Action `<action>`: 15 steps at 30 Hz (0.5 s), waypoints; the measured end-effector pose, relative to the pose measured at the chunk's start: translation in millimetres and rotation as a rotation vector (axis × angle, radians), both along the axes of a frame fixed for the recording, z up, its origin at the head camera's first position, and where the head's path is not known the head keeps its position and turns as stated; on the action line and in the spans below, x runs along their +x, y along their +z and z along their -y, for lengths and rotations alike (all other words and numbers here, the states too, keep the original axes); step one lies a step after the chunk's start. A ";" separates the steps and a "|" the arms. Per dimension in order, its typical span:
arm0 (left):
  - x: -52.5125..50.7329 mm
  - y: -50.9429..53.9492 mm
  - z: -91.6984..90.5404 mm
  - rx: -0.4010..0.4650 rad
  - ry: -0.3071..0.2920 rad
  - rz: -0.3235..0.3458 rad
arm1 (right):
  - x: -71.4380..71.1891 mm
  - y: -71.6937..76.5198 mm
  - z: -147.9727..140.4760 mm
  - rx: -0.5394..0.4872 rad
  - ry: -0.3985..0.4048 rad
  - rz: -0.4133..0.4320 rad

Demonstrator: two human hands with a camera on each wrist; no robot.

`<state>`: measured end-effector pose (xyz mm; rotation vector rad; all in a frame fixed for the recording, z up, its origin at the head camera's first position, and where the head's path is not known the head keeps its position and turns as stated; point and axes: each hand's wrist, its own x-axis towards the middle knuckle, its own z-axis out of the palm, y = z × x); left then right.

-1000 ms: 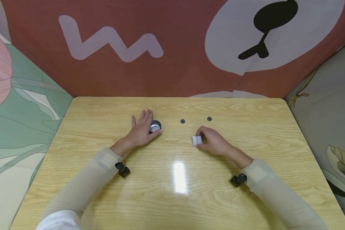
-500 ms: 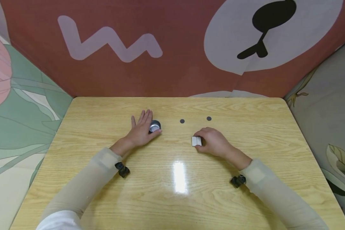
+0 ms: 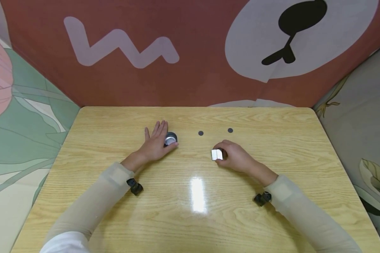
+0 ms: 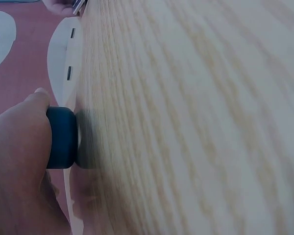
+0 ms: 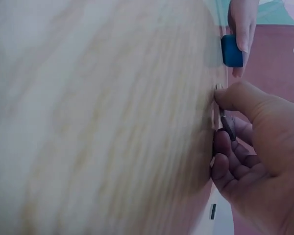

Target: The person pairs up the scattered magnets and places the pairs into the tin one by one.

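Note:
In the head view my left hand (image 3: 155, 146) lies with straight, spread fingers beside a round puck-like thing (image 3: 170, 139), dark at the rim with a silver face. The thumb and the hand's edge touch it on two sides. The left wrist view shows its blue side (image 4: 62, 138) behind the thumb. My right hand (image 3: 235, 156) pinches a small two-leaf silver piece (image 3: 216, 154), hinge-like, with a line down its middle. In the right wrist view the curled fingers partly hide this piece (image 5: 228, 126), and the thumb presses its other end.
Two small dark discs (image 3: 201, 133) (image 3: 230, 130) lie apart on the wooden table (image 3: 145, 218), beyond the right hand. Printed cloth walls stand at the back (image 3: 190, 84) and both sides. A light reflection shines on the table between the forearms.
The two leaves of the silver piece have changed angle in my right fingers; they now look flatter and brighter. The right hand shifts only slightly. My left hand and the puck-like thing stay put.

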<state>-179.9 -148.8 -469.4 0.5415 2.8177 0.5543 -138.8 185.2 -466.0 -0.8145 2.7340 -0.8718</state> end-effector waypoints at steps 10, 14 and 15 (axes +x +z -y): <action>-1.0 -2.8 0.9 0.015 0.000 -0.002 | 1.2 0.6 -2.1 -0.117 -0.021 0.090; -1.1 -2.5 0.8 0.013 -0.001 0.008 | 1.1 0.4 -1.0 -0.156 -0.057 0.108; -1.2 -2.4 0.7 0.012 -0.001 0.009 | 1.1 0.5 -0.9 -0.165 -0.065 0.113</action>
